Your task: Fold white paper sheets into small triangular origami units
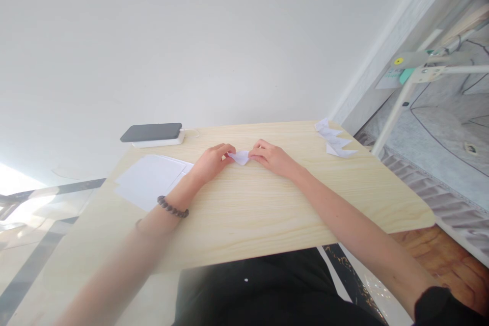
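A small folded white paper (pixel 241 157) is held between my two hands over the middle of the wooden table (pixel 244 214). My left hand (pixel 214 162) pinches its left end between thumb and fingers. On the opposite end, my right hand (pixel 272 157) has a similar pinch grip. The fingertips hide both ends of the paper, and its exact fold cannot be made out. Beside my left forearm lie several flat white paper sheets (pixel 147 178), partly overlapping.
At the back right corner sit several folded paper pieces (pixel 336 141) with pointed tips. A dark phone (pixel 152 132) rests on a white block at the back left, with a thin white cable. A wall (pixel 229 41) stands behind the table; a white metal frame (pixel 393 117) is at right.
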Demonstrator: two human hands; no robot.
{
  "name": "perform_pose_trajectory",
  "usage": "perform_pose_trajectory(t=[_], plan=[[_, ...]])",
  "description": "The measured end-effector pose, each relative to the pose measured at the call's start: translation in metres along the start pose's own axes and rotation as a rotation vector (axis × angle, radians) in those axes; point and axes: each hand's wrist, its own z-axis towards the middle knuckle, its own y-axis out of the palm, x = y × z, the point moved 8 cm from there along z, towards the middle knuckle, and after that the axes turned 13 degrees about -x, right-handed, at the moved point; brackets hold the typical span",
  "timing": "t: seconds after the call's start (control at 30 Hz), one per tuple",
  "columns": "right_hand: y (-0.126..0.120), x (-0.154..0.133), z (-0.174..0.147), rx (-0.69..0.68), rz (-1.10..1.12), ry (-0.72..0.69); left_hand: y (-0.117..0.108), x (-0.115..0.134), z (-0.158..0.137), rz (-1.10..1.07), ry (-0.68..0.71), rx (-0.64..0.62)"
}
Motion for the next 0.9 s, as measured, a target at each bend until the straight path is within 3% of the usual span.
perform_pose_trajectory(t=[0.13,0.53,0.9], plan=[[-0.002,0.0,0.0,0.018,0.027,0.012,-0.005,-0.002,-0.001,-0.033,-0.036,0.049],[-0.004,-0.002,-0.001,0.047,0.027,0.033,-0.007,0.007,-0.001,0.009,-0.052,0.001],[0.002,-0.013,0.001,0.035,-0.057,0.071,0.005,0.026,-0.003,0.181,-0.056,-0.127]])
